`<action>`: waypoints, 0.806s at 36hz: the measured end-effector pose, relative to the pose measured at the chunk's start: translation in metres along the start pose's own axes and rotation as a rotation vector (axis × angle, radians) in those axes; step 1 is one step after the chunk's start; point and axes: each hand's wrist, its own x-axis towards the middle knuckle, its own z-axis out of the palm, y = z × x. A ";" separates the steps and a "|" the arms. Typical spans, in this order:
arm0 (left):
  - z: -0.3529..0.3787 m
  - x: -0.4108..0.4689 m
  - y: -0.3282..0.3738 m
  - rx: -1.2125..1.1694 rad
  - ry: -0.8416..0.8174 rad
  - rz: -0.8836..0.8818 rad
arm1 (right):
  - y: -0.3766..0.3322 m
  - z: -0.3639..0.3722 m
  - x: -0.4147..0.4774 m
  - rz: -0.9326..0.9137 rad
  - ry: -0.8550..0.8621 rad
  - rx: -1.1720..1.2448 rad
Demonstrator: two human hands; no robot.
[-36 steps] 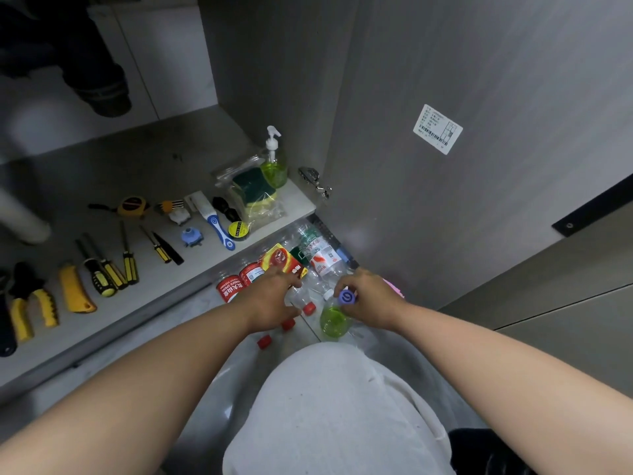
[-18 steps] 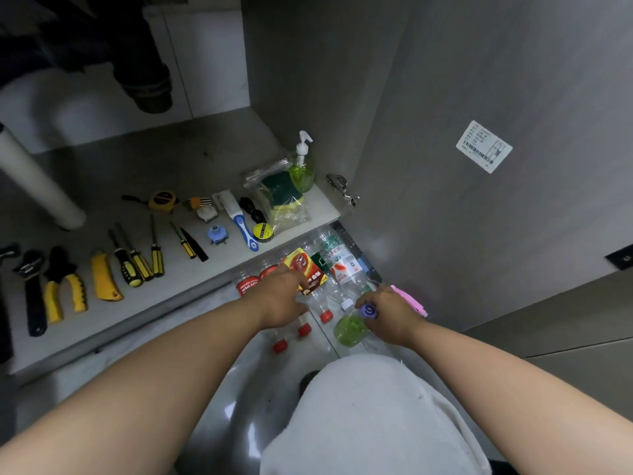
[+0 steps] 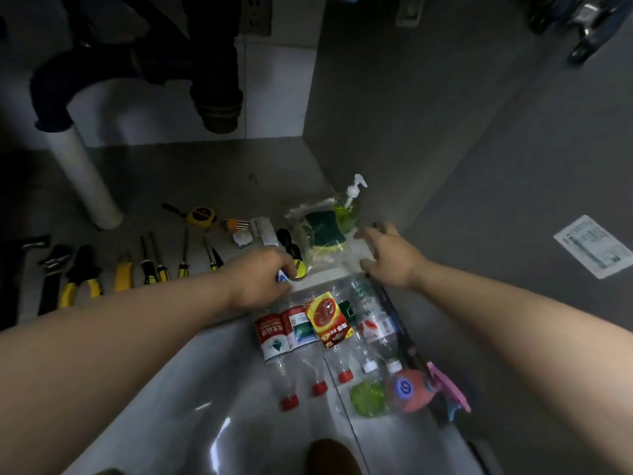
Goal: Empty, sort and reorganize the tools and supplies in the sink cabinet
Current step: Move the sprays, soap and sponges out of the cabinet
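- Two hands reach over the cabinet's front edge. The left hand (image 3: 263, 281) curls round a blue-and-white brush (image 3: 283, 278), which is mostly hidden under its fingers. The right hand (image 3: 388, 257) hovers with fingers spread and holds nothing.
- On the cabinet floor (image 3: 205, 173), at 9 o'clock from the left hand, tools lie in a row: pliers (image 3: 82, 279), screwdrivers (image 3: 154, 265) and a tape measure (image 3: 200, 216).
- At 12 o'clock between the hands, the sponge bag (image 3: 322, 231) touches the soap bottle (image 3: 349, 207).
- At 6 o'clock, outside the cabinet, the bottles (image 3: 291, 334) lie side by side, caps toward the person.
- Step, by my reading: sorting is mostly done, and the supplies are being arranged at the cabinet's right end.
- The next move calls for lifting the brush clear of the tape roll (image 3: 300, 268) just beside it, with the right hand free to shift the bag and make room.
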 end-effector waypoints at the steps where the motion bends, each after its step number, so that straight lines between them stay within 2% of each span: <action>1: 0.001 0.005 -0.006 -0.035 0.022 -0.007 | -0.002 -0.007 0.018 0.020 0.038 0.016; 8: 0.026 0.040 -0.038 -0.335 0.191 -0.056 | -0.003 -0.036 0.127 0.087 0.236 0.063; 13: 0.038 0.054 -0.051 -0.490 0.249 -0.112 | -0.009 -0.038 0.161 0.136 0.205 -0.019; 16: 0.040 0.057 -0.051 -0.555 0.251 -0.114 | -0.009 -0.039 0.159 0.179 0.349 -0.041; 19: 0.038 0.058 -0.047 -0.575 0.237 -0.120 | -0.006 -0.039 0.149 0.195 0.406 -0.054; 29: 0.015 0.041 -0.015 -0.552 0.135 -0.095 | -0.036 -0.081 0.065 -0.078 0.608 -0.153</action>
